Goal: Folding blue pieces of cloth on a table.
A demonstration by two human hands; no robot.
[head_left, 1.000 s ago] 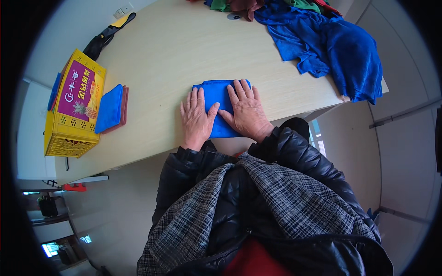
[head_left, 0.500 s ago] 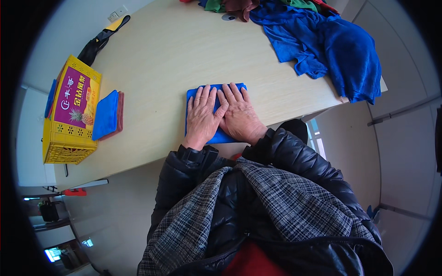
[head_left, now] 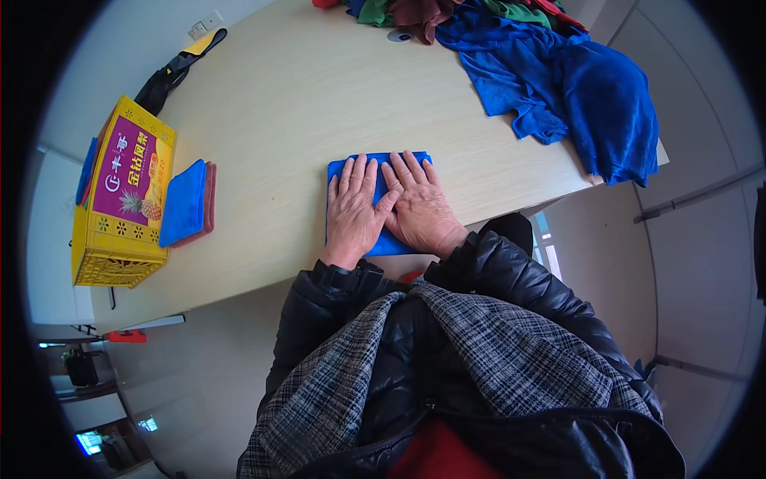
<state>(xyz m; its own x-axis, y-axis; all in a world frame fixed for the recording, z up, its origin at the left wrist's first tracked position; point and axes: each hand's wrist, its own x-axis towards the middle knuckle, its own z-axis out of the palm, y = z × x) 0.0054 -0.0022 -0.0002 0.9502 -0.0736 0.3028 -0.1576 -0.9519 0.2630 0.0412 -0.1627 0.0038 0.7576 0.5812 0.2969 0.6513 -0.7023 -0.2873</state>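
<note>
Your left hand (head_left: 353, 209) and right hand (head_left: 424, 209), farther apart a second ago, now overlap. Grip released on both, nothing grasped; palms flat on folded blue cloth (head_left: 388, 243) at near edge of counter (head_left: 279, 136), likely flattening folds.

Cloth (head_left: 388, 243), blue, folded to a flat, squarish pad. Lies beneath left hand (head_left: 353, 211) and right hand (head_left: 423, 211), largely covered, its near edge showing between them.

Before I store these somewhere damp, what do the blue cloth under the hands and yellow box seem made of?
Blue cloth: matte, soft-looking fabric, perhaps microfibre, given its folded edges.
Yellow box: smooth, probably printed cardboard, given its flat panels, crisp edges.
</note>
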